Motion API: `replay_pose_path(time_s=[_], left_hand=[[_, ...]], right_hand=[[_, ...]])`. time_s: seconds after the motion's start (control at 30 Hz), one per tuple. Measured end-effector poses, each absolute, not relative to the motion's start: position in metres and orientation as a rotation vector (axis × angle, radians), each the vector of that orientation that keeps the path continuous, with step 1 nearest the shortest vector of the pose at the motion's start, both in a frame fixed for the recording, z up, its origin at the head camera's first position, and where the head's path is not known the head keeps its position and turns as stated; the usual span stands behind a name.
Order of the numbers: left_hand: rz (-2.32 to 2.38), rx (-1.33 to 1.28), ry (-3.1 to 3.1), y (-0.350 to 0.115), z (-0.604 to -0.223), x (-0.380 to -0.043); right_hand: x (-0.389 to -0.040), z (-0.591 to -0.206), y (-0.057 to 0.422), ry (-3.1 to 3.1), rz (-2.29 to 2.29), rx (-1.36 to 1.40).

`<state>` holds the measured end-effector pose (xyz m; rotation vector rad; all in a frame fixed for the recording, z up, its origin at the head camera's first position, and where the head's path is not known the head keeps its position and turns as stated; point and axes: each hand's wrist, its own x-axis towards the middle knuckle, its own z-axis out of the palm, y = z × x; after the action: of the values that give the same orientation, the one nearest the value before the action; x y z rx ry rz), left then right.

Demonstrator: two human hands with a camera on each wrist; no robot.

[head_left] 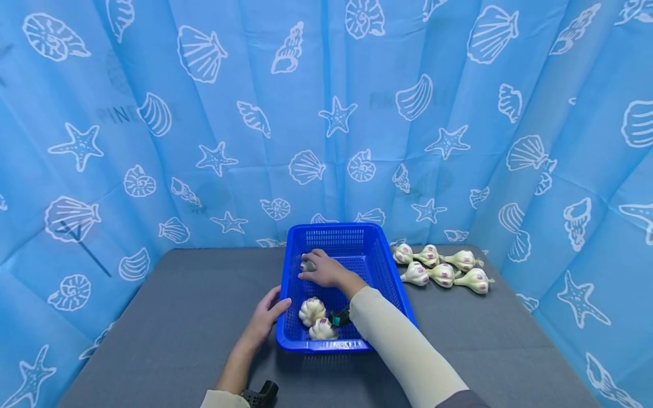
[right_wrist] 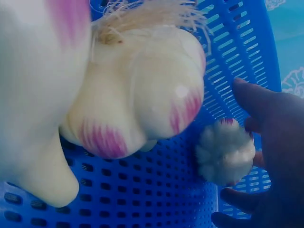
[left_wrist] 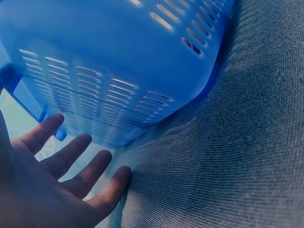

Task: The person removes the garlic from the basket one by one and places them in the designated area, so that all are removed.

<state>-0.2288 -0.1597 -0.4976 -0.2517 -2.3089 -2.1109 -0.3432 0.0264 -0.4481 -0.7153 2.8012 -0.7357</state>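
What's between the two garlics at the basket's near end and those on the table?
The black wrist camera, the cream sleeve and the basket's right wall, in the head view.

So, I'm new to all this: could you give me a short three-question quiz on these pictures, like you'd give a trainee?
1. True or false: the left hand is at the right side of the basket.
2. How many garlic bulbs lie on the table, outside the basket?
3. The right hand has its fingers at: A) one of the near pair in the basket; B) the lone bulb farther in; C) a bulb on the table.

Key: 1. False, it is at the left side. 2. Six. 3. B.
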Motion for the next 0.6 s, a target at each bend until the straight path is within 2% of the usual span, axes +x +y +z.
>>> replay_pose_path(time_s=[0.6], left_hand=[[-2.116, -0.256, -2.302, -0.1589, -0.4936, -0.2251]], right_hand=[[-0.3420, -0.4437, 0.0295, 2.764, -0.827, -0.682]])
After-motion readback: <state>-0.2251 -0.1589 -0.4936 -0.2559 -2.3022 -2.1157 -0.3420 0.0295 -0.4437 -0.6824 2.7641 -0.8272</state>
